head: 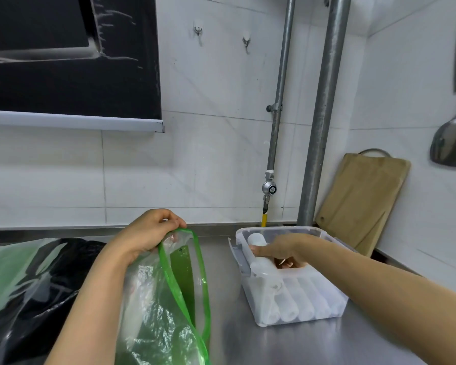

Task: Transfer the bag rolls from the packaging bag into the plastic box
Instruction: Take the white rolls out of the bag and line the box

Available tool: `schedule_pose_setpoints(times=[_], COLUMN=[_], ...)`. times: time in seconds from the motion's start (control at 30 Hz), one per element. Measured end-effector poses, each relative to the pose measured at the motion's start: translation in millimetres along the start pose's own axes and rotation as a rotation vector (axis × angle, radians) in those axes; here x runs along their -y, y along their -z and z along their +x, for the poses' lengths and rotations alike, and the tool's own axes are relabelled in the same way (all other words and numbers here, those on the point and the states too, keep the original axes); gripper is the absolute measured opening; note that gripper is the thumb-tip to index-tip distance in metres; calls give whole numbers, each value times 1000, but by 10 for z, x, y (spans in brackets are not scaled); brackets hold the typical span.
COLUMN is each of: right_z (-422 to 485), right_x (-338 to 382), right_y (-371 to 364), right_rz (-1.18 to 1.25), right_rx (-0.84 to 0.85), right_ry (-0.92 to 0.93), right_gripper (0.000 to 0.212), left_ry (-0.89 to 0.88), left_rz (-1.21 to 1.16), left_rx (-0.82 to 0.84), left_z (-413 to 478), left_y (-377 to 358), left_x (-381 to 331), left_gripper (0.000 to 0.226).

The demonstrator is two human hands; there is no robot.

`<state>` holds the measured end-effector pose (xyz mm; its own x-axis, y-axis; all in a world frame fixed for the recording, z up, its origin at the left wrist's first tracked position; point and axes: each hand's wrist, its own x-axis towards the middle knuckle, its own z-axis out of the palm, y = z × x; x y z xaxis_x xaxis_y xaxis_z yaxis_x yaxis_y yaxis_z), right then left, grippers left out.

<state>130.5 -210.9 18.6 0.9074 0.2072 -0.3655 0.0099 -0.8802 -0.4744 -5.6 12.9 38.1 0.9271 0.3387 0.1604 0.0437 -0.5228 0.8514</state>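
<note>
**One hand lowers a roll into the box, the other keeps the bag open**

We see the right hand (277, 250) reaching into the plastic box (334, 310), thumb stretched along the top and fingers curled under, grasping a white bag roll (264, 267) at the box's far left side. The left hand (153, 233) pinches the green rim of the packaging bag (163, 312) between curled fingers and thumb, lifting its mouth so it gapes open.

A row of rolls (300, 301) already lies side by side in the near part of the box, and one more roll (257, 239) sits behind the right hand. The clear, green-tinted bag hangs to the left of the box, not touching it.

Both stand over a steel counter (248, 343). Crumpled black plastic (37, 299) lies at the far left. A wooden cutting board (361, 201) leans on the tiled wall behind the box, beside two upright metal pipes (324, 114).
</note>
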Motion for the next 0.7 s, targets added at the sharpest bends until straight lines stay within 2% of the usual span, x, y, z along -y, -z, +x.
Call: schedule_pose_setpoints(times=[0.07,0.2,0.47,0.6,0.7], right_z=[-2,-42,-25,-52,-75], right_x=[2,21,56,71,70], right_y=[-40,-74,-49,-117,-166], right_rz=[-60,-150,-103,-286,-320], right_rx=[1,6,57,-22,-43], right_ry=[-4,2,-2,47,59], right_gripper=[67,60,51,54,54], left_ry=[1,7,7,0,0], left_rz=[0,-7,-8,-6,-2], left_rx=[-2,2,-6,-2,-9], left_z=[-2,-5,0,0,7], left_y=[3,13,14,19,21], left_x=[-3,2,0,16,19], left_gripper=[21,21,21,21,21])
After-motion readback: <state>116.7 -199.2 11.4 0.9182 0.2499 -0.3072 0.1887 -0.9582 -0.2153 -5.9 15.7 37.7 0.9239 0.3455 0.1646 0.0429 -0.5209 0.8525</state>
